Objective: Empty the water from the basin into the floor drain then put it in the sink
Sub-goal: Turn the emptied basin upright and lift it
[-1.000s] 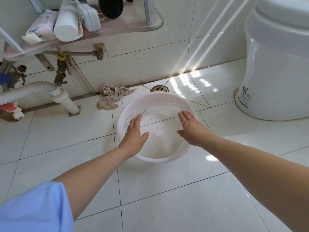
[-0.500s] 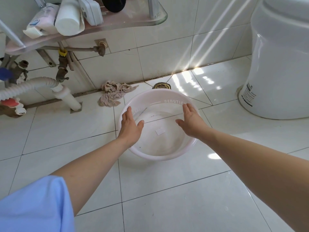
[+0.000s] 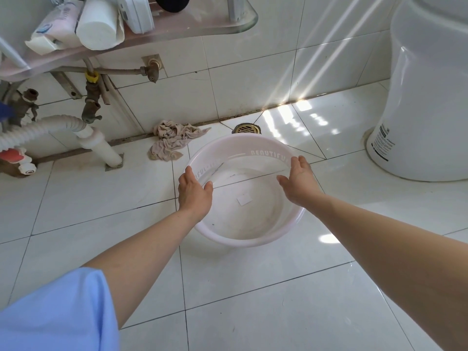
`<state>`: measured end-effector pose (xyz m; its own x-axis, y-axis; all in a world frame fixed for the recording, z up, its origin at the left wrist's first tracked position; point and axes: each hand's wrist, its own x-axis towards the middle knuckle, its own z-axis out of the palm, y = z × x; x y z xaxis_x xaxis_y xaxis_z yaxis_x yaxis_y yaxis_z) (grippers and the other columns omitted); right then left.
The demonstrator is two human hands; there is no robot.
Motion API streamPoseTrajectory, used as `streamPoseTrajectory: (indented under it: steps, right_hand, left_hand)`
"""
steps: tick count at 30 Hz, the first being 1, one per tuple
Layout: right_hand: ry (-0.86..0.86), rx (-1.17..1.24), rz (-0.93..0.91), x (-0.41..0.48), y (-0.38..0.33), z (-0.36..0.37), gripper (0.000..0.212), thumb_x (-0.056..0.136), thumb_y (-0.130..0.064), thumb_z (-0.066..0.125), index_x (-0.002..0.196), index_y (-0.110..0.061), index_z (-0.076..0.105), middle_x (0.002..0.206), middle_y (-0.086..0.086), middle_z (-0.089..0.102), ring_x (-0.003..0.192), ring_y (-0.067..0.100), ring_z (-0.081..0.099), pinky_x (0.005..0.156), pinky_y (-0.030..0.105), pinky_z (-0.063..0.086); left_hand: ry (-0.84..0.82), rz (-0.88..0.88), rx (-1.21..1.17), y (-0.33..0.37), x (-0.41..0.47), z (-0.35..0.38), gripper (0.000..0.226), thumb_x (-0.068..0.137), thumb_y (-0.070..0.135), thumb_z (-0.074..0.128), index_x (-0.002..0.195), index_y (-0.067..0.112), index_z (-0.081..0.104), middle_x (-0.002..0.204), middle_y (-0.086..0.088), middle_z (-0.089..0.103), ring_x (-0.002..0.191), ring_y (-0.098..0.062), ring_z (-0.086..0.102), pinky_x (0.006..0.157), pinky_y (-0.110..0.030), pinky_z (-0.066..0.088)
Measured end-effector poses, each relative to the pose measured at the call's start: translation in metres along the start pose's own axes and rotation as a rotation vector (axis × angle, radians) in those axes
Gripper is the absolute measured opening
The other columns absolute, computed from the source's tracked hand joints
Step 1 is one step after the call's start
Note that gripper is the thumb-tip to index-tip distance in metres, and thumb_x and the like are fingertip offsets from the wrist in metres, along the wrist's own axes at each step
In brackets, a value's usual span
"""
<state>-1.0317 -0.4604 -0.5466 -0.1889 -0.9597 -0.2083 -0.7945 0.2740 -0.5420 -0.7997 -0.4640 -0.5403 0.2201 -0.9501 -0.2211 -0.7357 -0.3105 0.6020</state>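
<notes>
A pale pink round basin (image 3: 235, 239) stands on the white floor tiles with shallow clear water in it and a small white label on its bottom. Just behind its far rim is the brass floor drain (image 3: 247, 128), at the foot of the wall. My left hand (image 3: 193, 192) lies at the basin's left rim, fingers stretched along the outside and thumb inside. My right hand (image 3: 298, 183) rests over the right rim, fingers straight, thumb pointing inward. Neither hand has closed on the rim. No sink bowl is in view.
A crumpled beige rag (image 3: 172, 140) lies on the floor left of the drain. Pipes, taps and a white corrugated hose (image 3: 50, 127) fill the left wall under a glass shelf (image 3: 177, 29) with bottles. A white toilet base (image 3: 425, 110) stands at the right.
Both hands have moved forward and apart, from over the basin's inside to its left and right rims. The basin has stayed on the floor.
</notes>
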Motion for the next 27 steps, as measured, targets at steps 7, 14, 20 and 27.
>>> streamPoseTrajectory:
  steps: [7, 14, 20, 27]
  right_hand:
    - [-0.019, -0.031, 0.120, 0.006, 0.009, 0.002, 0.062, 0.095, -0.026, 0.048, 0.142, -0.003, 0.017, 0.155, 0.016, 0.006, 0.142, 0.031, 0.006, 0.113, 0.044, 0.022]
    - [-0.041, -0.001, 0.173, 0.013, 0.013, 0.004, 0.064, 0.095, -0.024, 0.048, 0.145, -0.004, 0.012, 0.156, 0.016, 0.003, 0.142, 0.030, 0.005, 0.111, 0.042, 0.021]
    - [-0.059, 0.044, 0.190, 0.017, 0.015, 0.008, 0.062, 0.095, -0.014, 0.043, 0.146, -0.010, 0.008, 0.156, 0.011, 0.005, 0.134, 0.035, 0.029, 0.099, 0.040, 0.037]
    - [-0.024, -0.040, 0.217, 0.021, 0.014, 0.012, 0.067, 0.089, 0.003, 0.039, 0.146, -0.016, 0.008, 0.155, 0.006, 0.009, 0.127, 0.038, 0.034, 0.089, 0.036, 0.037]
  left_hand:
    - [0.042, -0.112, 0.060, -0.005, 0.010, 0.006, 0.068, 0.094, 0.030, 0.048, 0.148, 0.008, 0.011, 0.152, -0.015, 0.021, 0.137, -0.034, 0.025, 0.112, -0.047, 0.027]
    - [0.039, -0.147, 0.050, -0.010, 0.021, 0.009, 0.068, 0.094, 0.030, 0.047, 0.148, 0.009, 0.011, 0.152, -0.014, 0.021, 0.135, -0.035, 0.027, 0.109, -0.048, 0.030]
    - [0.005, -0.175, 0.054, -0.011, 0.027, 0.014, 0.067, 0.094, 0.031, 0.046, 0.148, 0.012, 0.009, 0.152, -0.011, 0.017, 0.132, -0.036, 0.027, 0.106, -0.052, 0.033]
    - [0.021, -0.246, 0.068, -0.006, 0.030, 0.018, 0.068, 0.094, 0.034, 0.045, 0.148, 0.016, 0.008, 0.152, -0.011, 0.019, 0.133, -0.037, 0.026, 0.105, -0.053, 0.030]
